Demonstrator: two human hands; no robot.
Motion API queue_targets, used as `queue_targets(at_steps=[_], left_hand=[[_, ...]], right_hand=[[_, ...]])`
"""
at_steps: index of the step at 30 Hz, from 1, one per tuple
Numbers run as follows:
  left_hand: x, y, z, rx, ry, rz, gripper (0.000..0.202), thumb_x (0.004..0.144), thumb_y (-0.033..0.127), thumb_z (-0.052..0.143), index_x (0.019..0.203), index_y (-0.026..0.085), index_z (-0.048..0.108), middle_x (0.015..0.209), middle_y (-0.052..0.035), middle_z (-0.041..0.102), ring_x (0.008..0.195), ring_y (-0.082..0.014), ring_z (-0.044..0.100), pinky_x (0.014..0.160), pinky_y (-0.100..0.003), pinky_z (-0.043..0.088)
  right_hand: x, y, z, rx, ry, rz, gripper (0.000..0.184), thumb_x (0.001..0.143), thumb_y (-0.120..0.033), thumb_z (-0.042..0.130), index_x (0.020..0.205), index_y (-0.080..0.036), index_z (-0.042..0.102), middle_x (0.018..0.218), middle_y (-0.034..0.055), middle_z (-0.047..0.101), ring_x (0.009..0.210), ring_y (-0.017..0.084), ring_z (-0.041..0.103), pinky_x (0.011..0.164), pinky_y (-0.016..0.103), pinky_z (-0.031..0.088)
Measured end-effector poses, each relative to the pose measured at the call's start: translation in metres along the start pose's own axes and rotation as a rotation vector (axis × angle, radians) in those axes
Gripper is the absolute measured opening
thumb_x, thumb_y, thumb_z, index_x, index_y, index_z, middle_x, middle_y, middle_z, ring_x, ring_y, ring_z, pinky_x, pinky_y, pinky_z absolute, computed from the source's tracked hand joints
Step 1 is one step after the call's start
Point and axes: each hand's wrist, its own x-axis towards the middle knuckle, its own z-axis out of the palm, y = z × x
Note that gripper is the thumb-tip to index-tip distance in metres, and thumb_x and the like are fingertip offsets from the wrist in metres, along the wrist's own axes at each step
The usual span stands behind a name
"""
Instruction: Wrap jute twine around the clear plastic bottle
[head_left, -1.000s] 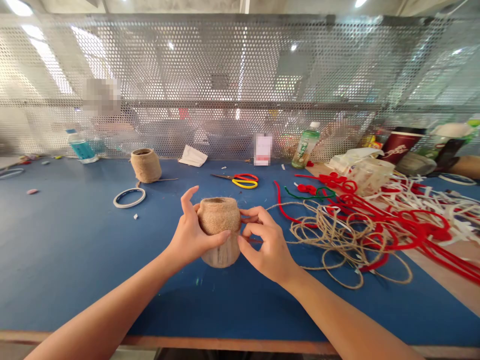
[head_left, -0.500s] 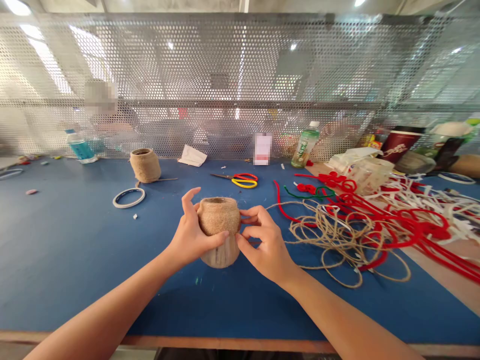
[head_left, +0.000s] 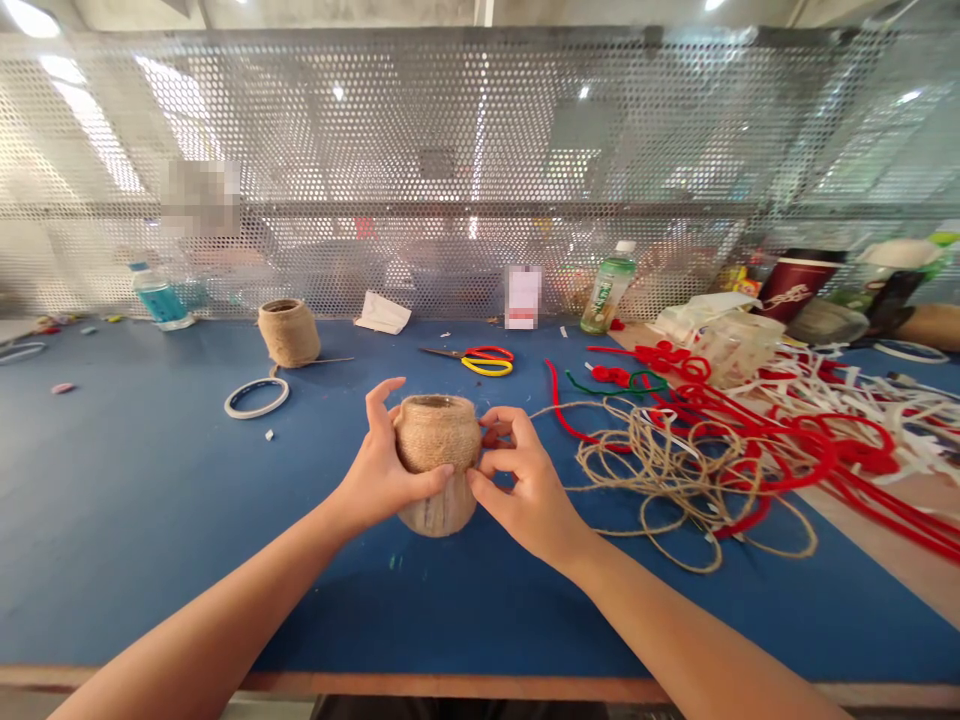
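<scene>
A small jar stands on the blue table, its upper part wound in jute twine and its lower part bare. My left hand grips the jar's left side, thumb across the front. My right hand is pressed to the jar's right side, its fingers pinched on the twine strand there. From that side the strand runs off to a loose pile of jute twine on the right.
A second twine-wrapped jar and a tape ring lie at the back left. Red and yellow scissors are behind the jar. Red cords, white strips, bottles and cups crowd the right. A perforated metal screen closes the back.
My right hand has slid closer against the jar's right side. The left hand and the jar have hardly moved.
</scene>
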Motion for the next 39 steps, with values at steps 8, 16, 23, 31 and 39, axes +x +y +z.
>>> queue_targets(at_steps=[8, 16, 23, 31, 39], left_hand=[[-0.001, 0.0025, 0.0023, -0.057, 0.007, -0.008, 0.095, 0.051, 0.029, 0.077, 0.123, 0.025, 0.014, 0.101, -0.0062, 0.054, 0.093, -0.0218, 0.057, 0.087, -0.042, 0.043], [-0.0001, 0.0028, 0.002, -0.037, 0.012, -0.006, 0.092, 0.052, 0.028, 0.076, 0.122, 0.024, 0.016, 0.099, -0.0056, 0.055, 0.091, -0.0215, 0.058, 0.083, -0.039, 0.045], [0.0013, 0.0002, 0.0011, -0.039, 0.01, 0.004, 0.091, 0.053, 0.029, 0.076, 0.122, 0.024, 0.017, 0.098, -0.0054, 0.055, 0.091, -0.0217, 0.058, 0.083, -0.04, 0.045], [0.0023, 0.0007, 0.0, -0.089, 0.012, -0.042, 0.089, 0.053, 0.03, 0.076, 0.121, 0.024, 0.018, 0.098, -0.0051, 0.055, 0.092, -0.0228, 0.058, 0.085, -0.043, 0.044], [0.0022, 0.0013, -0.0003, -0.082, 0.011, -0.039, 0.089, 0.053, 0.03, 0.076, 0.121, 0.024, 0.019, 0.098, -0.0055, 0.055, 0.093, -0.0229, 0.058, 0.086, -0.044, 0.044]], right_hand=[[-0.0012, -0.0013, -0.0002, -0.009, -0.005, -0.041, 0.024, 0.074, -0.014, 0.052, 0.05, -0.014, 0.047, 0.103, 0.0078, 0.039, 0.089, 0.015, 0.049, 0.086, 0.035, 0.045], [-0.0014, -0.0035, -0.0003, -0.02, -0.028, -0.033, 0.022, 0.074, -0.014, 0.053, 0.052, -0.014, 0.047, 0.103, 0.0081, 0.039, 0.087, 0.015, 0.048, 0.083, 0.035, 0.046], [-0.0023, -0.0029, -0.0015, -0.019, -0.034, -0.021, 0.016, 0.072, -0.01, 0.049, 0.057, -0.014, 0.047, 0.104, 0.0083, 0.039, 0.089, 0.017, 0.048, 0.082, 0.036, 0.045], [-0.0022, -0.0027, -0.0028, -0.108, 0.004, -0.062, 0.022, 0.077, -0.015, 0.049, 0.056, -0.015, 0.05, 0.101, 0.0079, 0.042, 0.096, 0.02, 0.048, 0.088, 0.041, 0.044], [-0.0005, -0.0019, -0.0014, -0.163, 0.015, -0.064, 0.023, 0.075, -0.015, 0.05, 0.052, -0.014, 0.049, 0.099, 0.0098, 0.044, 0.096, 0.022, 0.048, 0.084, 0.042, 0.045]])
